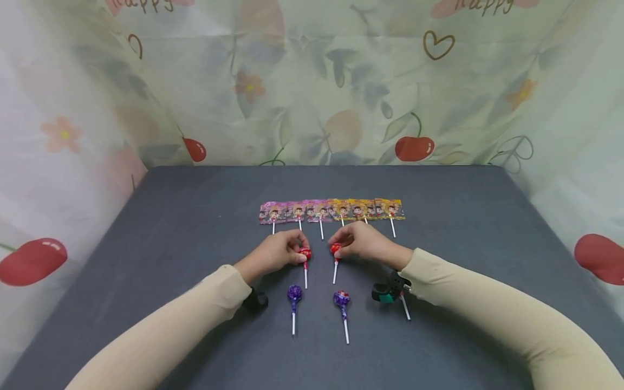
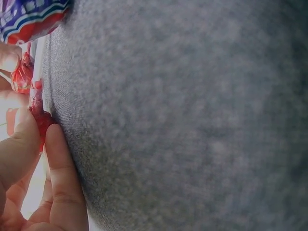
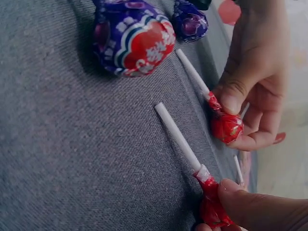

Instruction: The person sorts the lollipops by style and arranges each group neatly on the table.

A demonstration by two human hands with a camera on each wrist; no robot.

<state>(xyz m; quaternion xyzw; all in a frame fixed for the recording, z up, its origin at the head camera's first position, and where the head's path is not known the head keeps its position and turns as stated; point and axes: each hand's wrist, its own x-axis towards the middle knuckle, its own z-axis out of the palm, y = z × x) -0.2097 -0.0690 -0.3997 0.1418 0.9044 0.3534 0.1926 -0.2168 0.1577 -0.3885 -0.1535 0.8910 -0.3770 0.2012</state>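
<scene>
In the head view my left hand point(image 1: 275, 253) pinches a red-wrapped lollipop point(image 1: 305, 252) by its round head, its white stick pointing toward me. Just to the right, my right hand point(image 1: 364, 242) holds a second red lollipop point(image 1: 335, 248) the same way. A narrow gap separates the two. The right wrist view shows both red heads between thumb and fingers, with the sticks close above the dark cloth. Nearer to me lie two purple-wrapped lollipops, one on the left point(image 1: 294, 293) and one on the right point(image 1: 342, 298).
Beyond the hands, a row of flat-wrapped lollipops runs across the dark table point(image 1: 195, 216), pink packets point(image 1: 273, 212) on the left and yellow packets point(image 1: 388, 208) on the right. Below the right wristband point(image 1: 385, 292) a white stick point(image 1: 405, 307) shows, its head hidden. Printed curtains point(image 1: 302, 108) surround the table.
</scene>
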